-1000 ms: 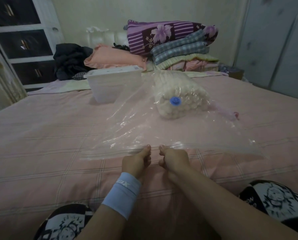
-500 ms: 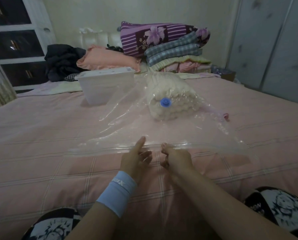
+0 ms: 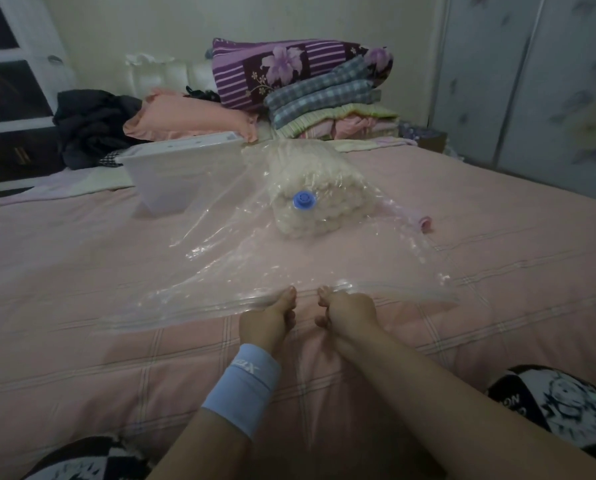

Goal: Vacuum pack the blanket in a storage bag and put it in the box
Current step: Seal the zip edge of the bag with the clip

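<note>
Blanket: lay rolled inside bag, well beyond both hands. Pinched the bag's near seal with left hand and right hand, thumbs side by side. Seemingly left to do: finishing the seal, drawing air out, loading into box beyond left hand.

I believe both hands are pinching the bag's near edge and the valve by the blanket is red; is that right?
Not quite: the head view shows the valve is blue. The left hand and right hand do pinch the bag at its near edge.
</note>
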A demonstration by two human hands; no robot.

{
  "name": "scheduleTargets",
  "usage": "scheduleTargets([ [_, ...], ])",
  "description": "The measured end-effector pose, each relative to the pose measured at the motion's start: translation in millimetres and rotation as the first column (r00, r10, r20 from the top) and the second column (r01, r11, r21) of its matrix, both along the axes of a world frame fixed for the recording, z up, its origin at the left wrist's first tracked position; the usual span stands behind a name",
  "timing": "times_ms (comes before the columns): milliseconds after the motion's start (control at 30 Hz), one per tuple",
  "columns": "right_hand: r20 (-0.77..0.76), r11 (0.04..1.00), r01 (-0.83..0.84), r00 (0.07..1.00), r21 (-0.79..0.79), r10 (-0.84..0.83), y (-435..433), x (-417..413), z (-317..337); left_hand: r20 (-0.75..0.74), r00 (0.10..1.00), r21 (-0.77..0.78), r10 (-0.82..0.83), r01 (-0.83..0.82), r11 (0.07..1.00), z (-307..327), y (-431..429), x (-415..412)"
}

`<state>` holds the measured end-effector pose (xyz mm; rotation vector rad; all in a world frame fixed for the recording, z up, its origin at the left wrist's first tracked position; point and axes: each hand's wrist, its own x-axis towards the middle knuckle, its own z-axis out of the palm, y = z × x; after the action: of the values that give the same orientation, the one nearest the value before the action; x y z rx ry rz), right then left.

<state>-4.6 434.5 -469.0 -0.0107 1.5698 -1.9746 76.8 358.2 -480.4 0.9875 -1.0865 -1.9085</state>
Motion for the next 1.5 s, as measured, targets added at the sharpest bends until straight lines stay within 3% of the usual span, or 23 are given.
scheduleTargets([
  [300,0.048,0.992,0.105,0.994,-0.068,-0.102,23,-39,-1,-0.051,0.997,-0.083,0.065,-0.069,0.994,1,1,-4],
  [400,-0.005,0.996,0.068,0.998,-0.066,-0.068,29,-43,1,-0.192,0.979,-0.004,-0.069,0.07,0.998,11,23,-14],
  [467,-0.025,0.998,0.011,1.0,-0.067,-0.013,32,-38,2,-0.12,0.975,-0.022,-0.188,0.187,0.982,12,36,-27],
  [533,-0.006,0.996,-0.031,1.0,-0.087,0.031,32,-31,3,-0.104,0.973,0.003,-0.205,0.207,0.978,14,50,-39],
  [767,-0.05,0.999,0.031,0.998,-0.015,-0.031,41,-38,1,-0.028,0.994,-0.004,-0.105,0.105,0.994,4,59,-58],
  [1000,0.007,0.99,0.136,0.991,-0.043,-0.136,51,-63,0,0.014,0.999,-0.054,-0.041,0.041,0.998,3,50,-58],
  [1233,0.038,0.978,0.199,0.98,-0.063,-0.197,61,-84,-3,-0.073,0.997,0.03,0.037,-0.035,0.999,4,45,-62],
  [1367,-0.021,0.983,0.171,0.985,-0.064,-0.172,68,-84,0,-0.218,0.968,0.101,-0.127,0.152,0.983,10,64,-72],
  [1433,-0.039,0.992,0.102,0.994,-0.073,-0.105,70,-77,0,-0.163,0.953,0.03,-0.257,0.265,0.964,8,73,-82],
  [1500,-0.045,0.995,0.066,0.997,-0.075,-0.07,70,-72,0,-0.108,0.957,0.033,-0.269,0.274,0.961,8,83,-91],
])
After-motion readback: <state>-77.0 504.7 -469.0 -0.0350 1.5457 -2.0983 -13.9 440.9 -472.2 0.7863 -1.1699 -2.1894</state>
